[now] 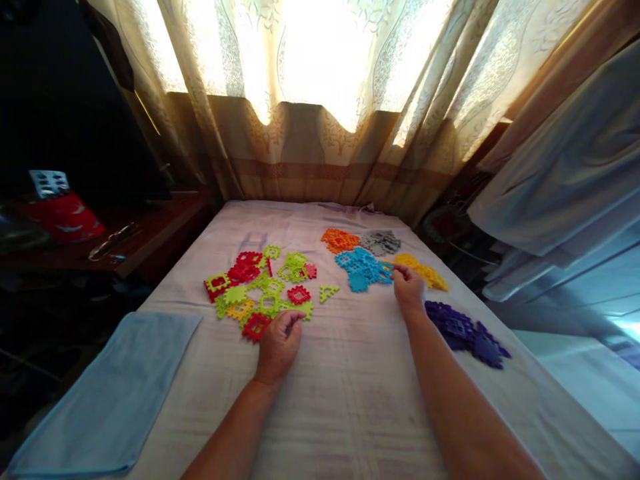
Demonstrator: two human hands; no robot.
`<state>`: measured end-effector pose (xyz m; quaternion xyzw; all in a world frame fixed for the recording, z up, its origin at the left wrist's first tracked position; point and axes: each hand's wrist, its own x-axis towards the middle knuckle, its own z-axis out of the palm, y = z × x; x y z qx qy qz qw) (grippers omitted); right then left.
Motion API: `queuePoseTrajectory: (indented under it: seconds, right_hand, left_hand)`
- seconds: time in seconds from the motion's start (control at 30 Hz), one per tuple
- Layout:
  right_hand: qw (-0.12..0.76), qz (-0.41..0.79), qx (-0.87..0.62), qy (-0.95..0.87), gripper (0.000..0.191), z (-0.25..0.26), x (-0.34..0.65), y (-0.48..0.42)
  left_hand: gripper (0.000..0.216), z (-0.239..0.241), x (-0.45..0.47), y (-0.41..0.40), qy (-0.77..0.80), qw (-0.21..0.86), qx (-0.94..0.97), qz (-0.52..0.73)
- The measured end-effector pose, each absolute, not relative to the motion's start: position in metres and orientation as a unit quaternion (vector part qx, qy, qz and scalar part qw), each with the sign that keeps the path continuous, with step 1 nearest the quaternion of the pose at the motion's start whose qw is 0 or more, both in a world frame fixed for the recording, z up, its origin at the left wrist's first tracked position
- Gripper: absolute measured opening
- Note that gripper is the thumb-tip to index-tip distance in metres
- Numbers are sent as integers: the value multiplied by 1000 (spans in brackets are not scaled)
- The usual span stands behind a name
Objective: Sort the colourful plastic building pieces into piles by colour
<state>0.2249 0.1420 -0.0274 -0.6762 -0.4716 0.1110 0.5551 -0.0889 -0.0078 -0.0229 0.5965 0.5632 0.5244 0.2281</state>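
Note:
My left hand [280, 343] rests with curled fingers on the sheet, at the near edge of a mixed pile. Nothing shows between its thumb and fingers. Around it lie a red square plastic interlocking piece [257, 327], a lime green interlocking piece [270, 304] and several more, with a few yellow ones among them. Further right, my right hand [410, 288] pinches the end of a blue interlocking piece [385, 264] at the right side of a blue pile [361, 267]. A lime triangular piece [329, 292] lies alone between the two hands.
Behind the blue pile are orange pieces [340, 240] and grey pieces [381, 242]. Yellow pieces [425, 271] and dark purple pieces [463, 331] lie at the right. A folded blue cloth [115, 387] covers the left front. Curtains [320, 147] hang behind; clothes [565, 167] hang at right.

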Motion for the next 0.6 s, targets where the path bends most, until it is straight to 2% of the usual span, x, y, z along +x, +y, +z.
queuePoseTrajectory:
  seconds: [0.17,0.27,0.53,0.6]
  right_hand:
    - [580,61,-677,-450,39,-34,239,127]
    - [538,53,-685,-489,41,-25,232,122]
    - [213,31,-788,-576,44,4,204,138]
    - [161,30,-791,-589,43,6,198,140]
  left_hand:
    - [21,-22,-89,-7,568,234,595,517]
    - [22,-20,-89,-8,573,233,594,514]
    - [23,-18,-88,-9,570,230,597,515]
    - [23,-19,-88,-8,571,232,596,515]
